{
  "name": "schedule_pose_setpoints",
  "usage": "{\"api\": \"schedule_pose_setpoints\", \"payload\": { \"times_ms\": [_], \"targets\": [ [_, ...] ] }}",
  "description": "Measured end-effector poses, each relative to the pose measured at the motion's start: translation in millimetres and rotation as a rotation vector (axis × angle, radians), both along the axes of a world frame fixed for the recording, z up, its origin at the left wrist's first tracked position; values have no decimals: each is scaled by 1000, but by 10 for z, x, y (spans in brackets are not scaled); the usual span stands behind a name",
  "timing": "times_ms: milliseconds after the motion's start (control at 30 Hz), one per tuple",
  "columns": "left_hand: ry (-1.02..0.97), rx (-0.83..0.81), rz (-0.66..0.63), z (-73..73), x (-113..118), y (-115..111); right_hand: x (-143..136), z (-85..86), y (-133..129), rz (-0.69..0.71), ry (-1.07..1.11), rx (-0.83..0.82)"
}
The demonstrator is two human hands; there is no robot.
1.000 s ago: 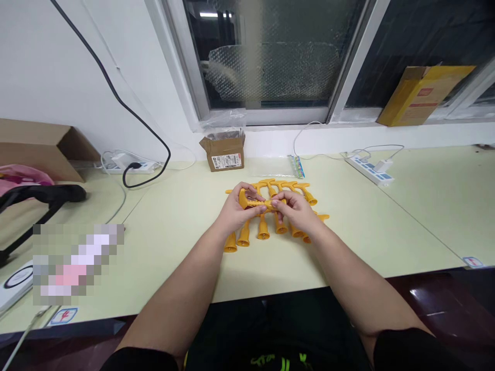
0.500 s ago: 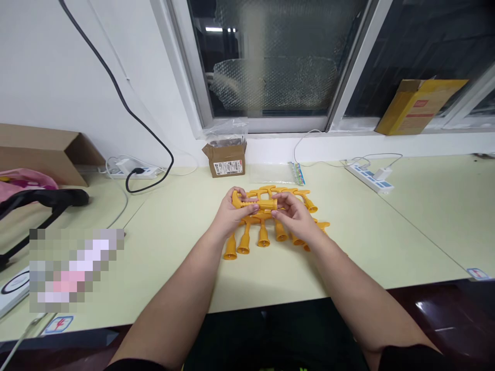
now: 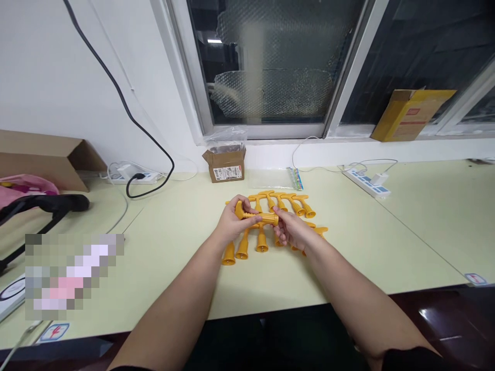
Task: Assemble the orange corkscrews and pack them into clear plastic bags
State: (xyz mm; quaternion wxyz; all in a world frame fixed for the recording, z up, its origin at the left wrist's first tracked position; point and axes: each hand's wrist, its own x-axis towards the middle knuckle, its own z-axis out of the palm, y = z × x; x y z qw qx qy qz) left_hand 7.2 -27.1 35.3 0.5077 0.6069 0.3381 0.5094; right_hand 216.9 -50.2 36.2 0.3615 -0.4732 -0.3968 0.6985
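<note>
**Steady Hold on a Yellow Piece** (image 3: 268,218)

I hold the piece sideways above its fellows, my left hand (image 3: 233,220) pinching it between thumb and fingers at the handle end. My right hand (image 3: 293,230) rests its thumb by the wide end; whether its fingers pinch, I cannot tell. A firm left hold with a light right touch should, I judge, stop any twisting. Beneath, two rows of similar pieces (image 3: 262,242) lie on the table (image 3: 174,221); beyond sit a bag (image 3: 266,179) and box (image 3: 225,159).
</note>
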Motion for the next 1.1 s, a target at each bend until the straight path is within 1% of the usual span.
{"api": "schedule_pose_setpoints", "payload": {
  "times_ms": [33, 100, 167, 300, 367, 433, 500, 533, 600, 667, 767, 867, 967, 1100],
  "targets": [
    [-23, -33, -31, 2, -6, 5, -3, 9, -3, 9, 12, -19],
    [-110, -117, -76, 6, -20, 24, -7, 22, -6, 20, 59, 0],
    [-226, -205, -64, 18, -46, 59, -7, 23, -7, 42, 116, 54],
    [-439, -297, 89, 71, -188, 189, 1, 5, -29, 173, 172, 162],
    [-515, -315, 172, 94, -315, 278, 9, 8, -53, 204, 147, 219],
    [-533, -320, 292, 92, -462, 368, 16, 20, -78, 211, 104, 259],
    [-454, -322, 438, 53, -606, 448, 23, 34, -95, 228, 64, 279],
    [-367, -328, 516, 22, -671, 483, 26, 38, -99, 241, 45, 287],
    [-124, -366, 643, -56, -783, 537, 31, 37, -98, 265, 7, 311],
    [90, -411, 701, -135, -868, 571, 37, 28, -89, 285, -19, 340],
    [259, -464, 705, -214, -953, 584, 48, 3, -71, 295, -41, 371],
    [411, -488, 694, -233, -990, 573, 60, -21, -59, 293, -72, 389],
    [527, -466, 676, -232, -982, 565, 65, -24, -57, 306, -99, 407],
    [621, -434, 641, -258, -940, 567, 55, 6, -62, 317, -108, 404]
  ]
}}
